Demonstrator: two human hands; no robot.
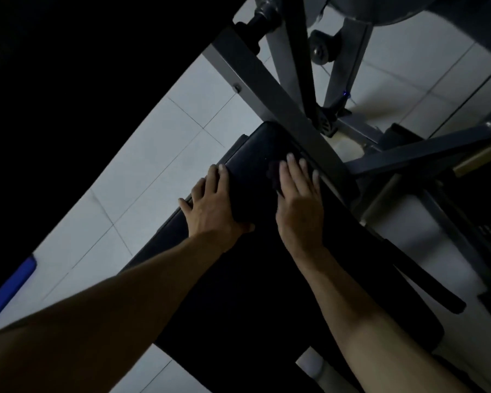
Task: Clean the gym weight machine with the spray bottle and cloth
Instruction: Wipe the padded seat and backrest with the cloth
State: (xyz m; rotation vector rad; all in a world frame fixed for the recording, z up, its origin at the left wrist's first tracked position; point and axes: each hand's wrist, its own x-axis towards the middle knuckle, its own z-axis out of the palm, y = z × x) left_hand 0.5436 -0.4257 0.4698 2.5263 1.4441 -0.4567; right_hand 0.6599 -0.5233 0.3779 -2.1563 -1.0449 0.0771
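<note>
Dim room, pale tiled floor (159, 154); the far-left corner is black, no detail there. A blue object (10, 287) sits at the near-left edge, and I can't tell what it is.

Left hand (210, 205) is on the left edge of the black pad (255, 154). Its fingers run down the side, the thumb is hooked on top, and it clasps the edge between them. The forearm comes in from near left.

The pad runs diagonally from near centre to far centre, and its surface is dark and hard to read.

A dark cloth (273, 173) lies on the pad's far end, mostly under the right hand, with only its left part showing.

Right hand (299, 202) is flat on the cloth, fingers straight and slightly spread, palm down. It presses and does not grasp. Its fingertips end just short of the grey frame bar (267, 89), which crosses diagonally over the pad's far-right edge.

More of the weight machine (349, 66) is further right: grey uprights and a small black roller (322, 51) at far centre. A dull yellow bar (476, 160) is at the right edge, with dark struts below it. The rest is too dark to resolve.
</note>
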